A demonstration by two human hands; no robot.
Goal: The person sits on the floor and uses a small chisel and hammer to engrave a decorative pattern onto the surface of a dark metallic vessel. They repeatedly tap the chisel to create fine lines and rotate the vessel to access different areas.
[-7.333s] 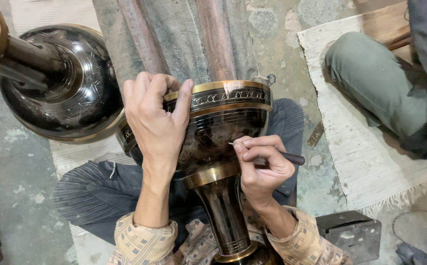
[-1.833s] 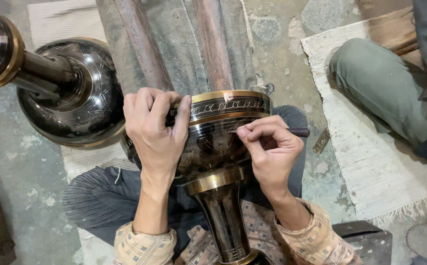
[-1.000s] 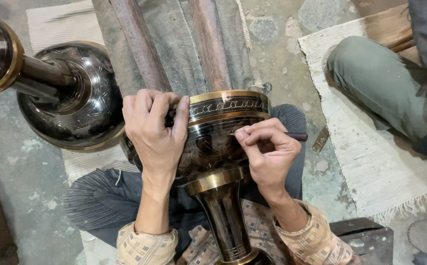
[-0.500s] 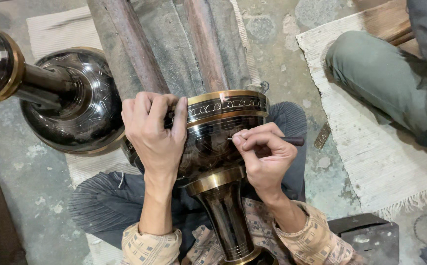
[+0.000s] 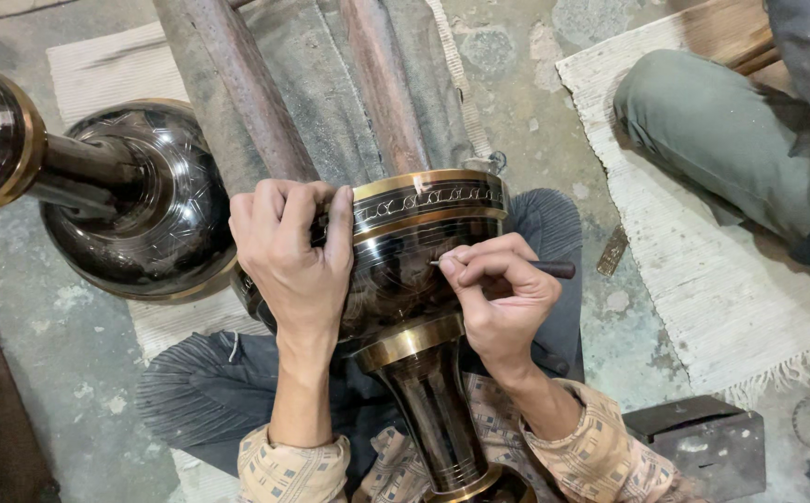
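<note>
Both hands work the vase (image 5: 414, 279) lying across my lap: left hand (image 5: 293, 256) spread and clamped over its left shoulder, right hand (image 5: 498, 293) pinching a tool (image 5: 549, 269), tip on the dark belly below the gold band (image 5: 428, 200). Short, light strokes seem best, my wrist braced on the metal.

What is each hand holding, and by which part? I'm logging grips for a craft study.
The left hand clasps the dark metal vase over its upper body near the brass rim. The right hand pinches a thin engraving tool near its tip.
</note>
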